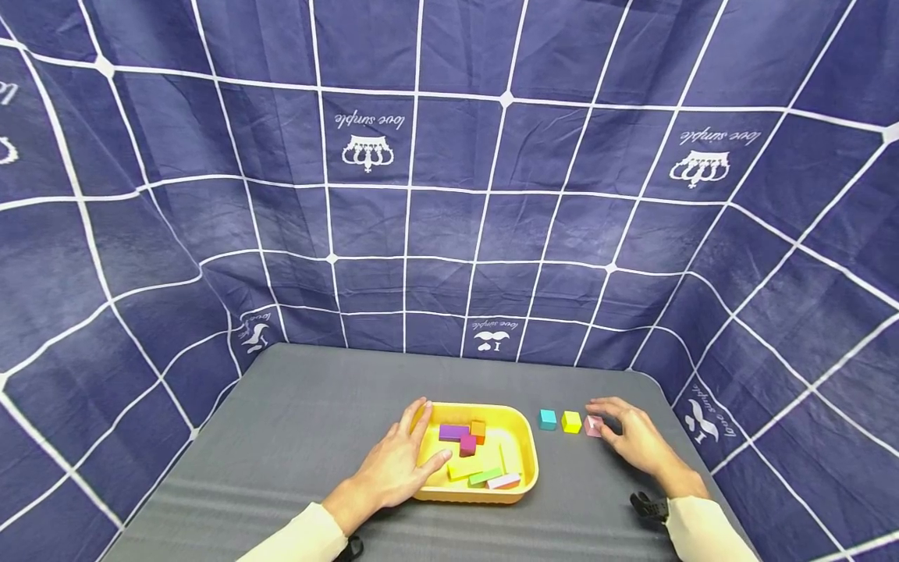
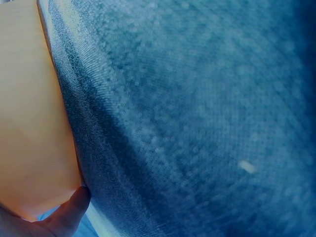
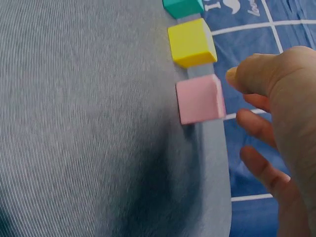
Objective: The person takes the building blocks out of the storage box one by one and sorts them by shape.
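My left hand (image 1: 396, 467) rests flat and relaxed on the yellow tray's (image 1: 523, 447) left rim. My right hand (image 1: 632, 437), fingers loose and gripping nothing, sits just beside the pink cube (image 3: 200, 98), last in a row with the yellow (image 3: 191, 42) and teal (image 3: 182, 7) cubes.

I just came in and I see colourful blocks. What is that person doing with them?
A person sits at a grey table. The left hand rests on the rim of a yellow tray that holds several coloured blocks. Beside the tray, a teal cube, a yellow cube and a pink cube stand in a row. The right hand is at the pink cube, fingers right beside it.
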`<state>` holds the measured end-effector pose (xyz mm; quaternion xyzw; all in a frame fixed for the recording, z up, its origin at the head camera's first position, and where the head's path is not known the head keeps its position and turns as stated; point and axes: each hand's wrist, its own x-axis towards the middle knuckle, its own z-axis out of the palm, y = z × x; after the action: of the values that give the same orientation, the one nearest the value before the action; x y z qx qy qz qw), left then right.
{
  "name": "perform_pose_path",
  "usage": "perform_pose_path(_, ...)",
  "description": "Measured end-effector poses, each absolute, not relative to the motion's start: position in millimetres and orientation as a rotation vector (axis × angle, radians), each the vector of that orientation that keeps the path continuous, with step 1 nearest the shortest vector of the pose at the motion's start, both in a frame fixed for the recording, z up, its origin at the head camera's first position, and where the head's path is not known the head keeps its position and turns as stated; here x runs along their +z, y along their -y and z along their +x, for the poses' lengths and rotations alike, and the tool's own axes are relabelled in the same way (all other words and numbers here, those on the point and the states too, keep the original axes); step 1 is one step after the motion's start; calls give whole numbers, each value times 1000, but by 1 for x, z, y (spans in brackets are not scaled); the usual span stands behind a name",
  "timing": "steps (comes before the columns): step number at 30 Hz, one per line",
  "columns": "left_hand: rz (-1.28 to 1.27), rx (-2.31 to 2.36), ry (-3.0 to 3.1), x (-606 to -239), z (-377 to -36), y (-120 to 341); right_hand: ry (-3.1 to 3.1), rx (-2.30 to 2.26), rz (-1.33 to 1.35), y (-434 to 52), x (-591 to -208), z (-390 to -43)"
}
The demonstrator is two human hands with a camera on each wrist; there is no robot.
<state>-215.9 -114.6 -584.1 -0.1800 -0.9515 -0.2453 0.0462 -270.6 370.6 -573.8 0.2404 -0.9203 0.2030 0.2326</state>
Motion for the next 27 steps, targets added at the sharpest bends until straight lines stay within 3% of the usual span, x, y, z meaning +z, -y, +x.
perform_pose_path(27,-561,-747,2892,-587,-216,115,2492,550,907,-289,-531,-256)
